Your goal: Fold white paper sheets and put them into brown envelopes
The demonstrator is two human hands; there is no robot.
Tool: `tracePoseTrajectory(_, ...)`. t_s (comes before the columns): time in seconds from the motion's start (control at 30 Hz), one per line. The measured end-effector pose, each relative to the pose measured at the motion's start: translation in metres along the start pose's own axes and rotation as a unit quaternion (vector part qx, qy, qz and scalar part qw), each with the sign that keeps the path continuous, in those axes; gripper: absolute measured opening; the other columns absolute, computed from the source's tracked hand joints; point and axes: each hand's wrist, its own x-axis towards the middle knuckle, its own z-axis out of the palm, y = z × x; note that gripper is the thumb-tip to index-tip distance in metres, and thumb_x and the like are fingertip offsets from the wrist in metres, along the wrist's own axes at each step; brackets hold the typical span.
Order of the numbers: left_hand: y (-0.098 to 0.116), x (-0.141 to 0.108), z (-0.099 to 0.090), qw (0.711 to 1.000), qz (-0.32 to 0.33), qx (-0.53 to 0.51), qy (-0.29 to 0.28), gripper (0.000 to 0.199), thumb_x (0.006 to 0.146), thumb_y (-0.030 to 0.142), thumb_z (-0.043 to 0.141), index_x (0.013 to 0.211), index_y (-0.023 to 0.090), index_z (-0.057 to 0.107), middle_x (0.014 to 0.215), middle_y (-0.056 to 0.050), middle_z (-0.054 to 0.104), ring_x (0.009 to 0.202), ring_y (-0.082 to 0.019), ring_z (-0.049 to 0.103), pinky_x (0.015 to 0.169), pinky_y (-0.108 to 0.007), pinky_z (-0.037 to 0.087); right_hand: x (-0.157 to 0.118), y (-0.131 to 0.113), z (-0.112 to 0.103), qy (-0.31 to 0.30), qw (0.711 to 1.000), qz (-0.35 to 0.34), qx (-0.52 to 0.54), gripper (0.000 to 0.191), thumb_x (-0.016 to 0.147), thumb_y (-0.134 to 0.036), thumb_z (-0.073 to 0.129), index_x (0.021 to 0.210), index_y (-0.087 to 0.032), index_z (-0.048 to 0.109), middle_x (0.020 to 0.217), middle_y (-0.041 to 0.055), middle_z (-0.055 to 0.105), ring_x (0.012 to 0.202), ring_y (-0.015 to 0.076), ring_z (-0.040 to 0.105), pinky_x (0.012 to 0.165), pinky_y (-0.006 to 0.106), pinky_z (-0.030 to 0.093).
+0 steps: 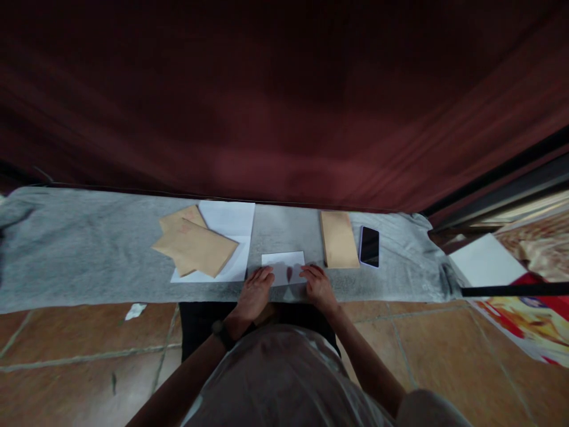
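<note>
A small white sheet (pixel 283 261) lies on the grey cloth in front of me, a dark reddish mark near its middle. My left hand (pixel 256 292) rests at its left edge with the fingers pressed together. At the right edge is my right hand (pixel 318 286), its fingers curled and close together on the paper. To the left, several brown envelopes (pixel 202 246) overlap on larger white sheets (pixel 231 219). A brown envelope stack (pixel 340 240) lies to the right, beside a dark-screened phone (pixel 370 246).
The grey cloth (pixel 89 249) covers a long narrow surface against a dark red panel (pixel 284 118). At the far right are a black bar (pixel 515 290), a white sheet (pixel 488 261) and a red printed package (pixel 533 326). A white scrap (pixel 135 311) lies on the tiled floor.
</note>
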Motion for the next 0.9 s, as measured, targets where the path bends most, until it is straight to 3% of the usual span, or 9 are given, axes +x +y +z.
tracePoseTrajectory(0.17, 0.021, 0.014, 0.012, 0.999, 0.002, 0.026, 0.035, 0.049, 0.098, 0.018, 0.038, 0.144, 0.011, 0.052, 0.158, -0.015, 0.043, 0.149, -0.028, 0.036, 0.123, -0.049, 0.029, 0.028, -0.021, 0.015, 0.018, 1.0, -0.008, 0.013, 0.041, 0.1, -0.018, 0.042, 0.136, -0.017, 0.062, 0.143, 0.01, 0.061, 0.134, 0.0203, 0.053, 0.116, 0.041, 0.043)
tracePoseTrajectory(0.27, 0.026, 0.02, 0.024, 0.999, -0.002, 0.029, 0.031, 0.056, 0.098, 0.025, 0.039, 0.152, 0.007, 0.042, 0.161, -0.018, 0.037, 0.153, -0.029, 0.028, 0.125, -0.052, 0.024, 0.042, -0.033, 0.028, 0.003, 1.0, -0.023, -0.007, 0.043, 0.105, -0.026, 0.038, 0.142, -0.015, 0.056, 0.15, 0.0106, 0.054, 0.143, 0.0196, 0.045, 0.119, 0.042, 0.038)
tracePoseTrajectory(0.43, 0.015, 0.017, 0.03, 0.999, 0.01, 0.03, 0.03, 0.06, 0.098, 0.035, 0.046, 0.152, 0.009, 0.042, 0.162, -0.018, 0.036, 0.153, -0.028, 0.027, 0.126, -0.049, 0.022, 0.048, -0.033, 0.037, -0.005, 0.999, 0.002, -0.045, 0.045, 0.107, -0.03, 0.036, 0.147, -0.015, 0.051, 0.155, 0.0111, 0.048, 0.147, 0.0229, 0.038, 0.122, 0.048, 0.032)
tracePoseTrajectory(0.57, 0.005, 0.014, 0.028, 0.998, 0.033, 0.038, 0.024, 0.065, 0.098, 0.047, 0.05, 0.15, 0.009, 0.045, 0.161, -0.019, 0.036, 0.153, -0.03, 0.028, 0.125, -0.05, 0.023, 0.055, -0.026, 0.032, 0.003, 0.999, 0.018, -0.048, 0.044, 0.105, -0.027, 0.04, 0.145, -0.016, 0.053, 0.15, 0.0107, 0.054, 0.143, 0.0243, 0.042, 0.121, 0.048, 0.032)
tracePoseTrajectory(0.77, -0.001, 0.013, 0.028, 0.997, 0.04, 0.054, 0.024, 0.059, 0.101, 0.045, 0.047, 0.151, 0.013, 0.045, 0.161, -0.016, 0.037, 0.153, -0.03, 0.028, 0.125, -0.054, 0.021, 0.066, -0.02, 0.026, 0.003, 0.998, 0.024, -0.057, 0.041, 0.102, -0.021, 0.043, 0.139, -0.016, 0.058, 0.137, 0.0126, 0.061, 0.131, 0.0238, 0.052, 0.121, 0.046, 0.033)
tracePoseTrajectory(0.9, 0.0, 0.01, 0.025, 0.998, 0.025, 0.053, 0.024, 0.057, 0.102, 0.043, 0.043, 0.15, 0.012, 0.048, 0.161, -0.016, 0.036, 0.152, -0.03, 0.028, 0.125, -0.053, 0.023, 0.062, -0.018, 0.026, 0.006, 0.998, 0.025, -0.059, 0.041, 0.102, -0.022, 0.042, 0.14, -0.016, 0.058, 0.137, 0.0136, 0.06, 0.132, 0.0235, 0.051, 0.121, 0.045, 0.033)
